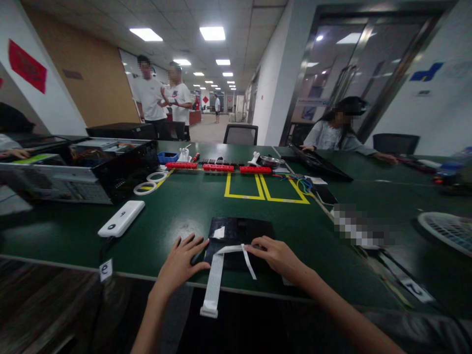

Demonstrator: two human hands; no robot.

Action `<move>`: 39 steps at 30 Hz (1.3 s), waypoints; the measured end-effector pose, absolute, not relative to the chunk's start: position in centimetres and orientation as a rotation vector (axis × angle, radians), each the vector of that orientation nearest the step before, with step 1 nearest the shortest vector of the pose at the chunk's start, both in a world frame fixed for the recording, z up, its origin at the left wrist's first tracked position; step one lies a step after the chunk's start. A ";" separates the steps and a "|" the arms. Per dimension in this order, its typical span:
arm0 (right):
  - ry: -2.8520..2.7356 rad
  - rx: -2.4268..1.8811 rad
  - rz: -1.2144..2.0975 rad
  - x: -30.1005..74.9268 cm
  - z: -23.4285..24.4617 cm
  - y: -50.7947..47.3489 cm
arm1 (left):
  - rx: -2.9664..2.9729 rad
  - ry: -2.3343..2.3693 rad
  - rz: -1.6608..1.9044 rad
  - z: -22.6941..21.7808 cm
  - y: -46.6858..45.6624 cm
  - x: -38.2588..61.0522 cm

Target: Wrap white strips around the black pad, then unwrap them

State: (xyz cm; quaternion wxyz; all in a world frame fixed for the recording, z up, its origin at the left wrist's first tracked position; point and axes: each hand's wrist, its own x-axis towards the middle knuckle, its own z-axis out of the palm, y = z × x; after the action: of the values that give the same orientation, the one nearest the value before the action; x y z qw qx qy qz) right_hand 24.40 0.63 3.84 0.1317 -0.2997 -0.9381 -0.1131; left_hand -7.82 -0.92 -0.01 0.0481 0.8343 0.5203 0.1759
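- Your left hand (182, 263): nearest item, lying flat with the fingers spread and gripping nothing, on the desk (177, 211) at the lower left corner of the black panel (239, 236).
- Your right hand (280, 258): palm down on the panel's near right part, fingertips on the white ribbon cable (215, 278) where it bends. You cannot tell whether they pinch it or only press. The two hands are apart, with the cable between them.
- Desk: dark green and long, carrying everything listed below.
- Open computer case (77, 172): far left on the desk, well away from your hands.
- Fan grille (448, 231): white, at the right edge of view, partly cut off.
- Black panel: flat and glossy, just inside the near desk edge, directly ahead of you.
- Yellow tape outlines (245, 196): two boxes side by side on the desk, beyond the panel.
- Red blocks (217, 167): three in a row behind the yellow outlines.
- Ribbon cable: runs from the top of the panel towards you and hangs over the desk edge, ending in a white connector (208, 310). A thinner white strip (249, 263) branches off beside your right hand.
- White power bank (121, 219): left of the panel, with a dark lead running off the desk edge.
- Tape rolls (145, 188): two white rings near the computer case.
- Label "e" (105, 270): small white tag on the near desk edge.
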 end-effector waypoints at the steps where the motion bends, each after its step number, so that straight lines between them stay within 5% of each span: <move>1: -2.743 -0.851 -0.381 24.2 3.6 0.8 | 2.543 1.591 0.527 0.0 -0.9 -7.8; 25: -2.957 -0.857 -0.501 24.1 4.4 4.6 | 2.521 1.795 0.377 1.5 0.6 -5.0; 39: -2.943 -0.989 0.018 23.3 4.9 2.8 | 2.513 1.848 0.348 1.2 0.6 -4.5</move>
State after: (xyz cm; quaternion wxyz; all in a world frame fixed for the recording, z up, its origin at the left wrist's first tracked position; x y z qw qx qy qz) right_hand 23.31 2.79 4.90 0.0181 -0.3186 -0.9477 0.0057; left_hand -4.54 0.58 1.19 0.0017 0.8006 0.5888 0.1110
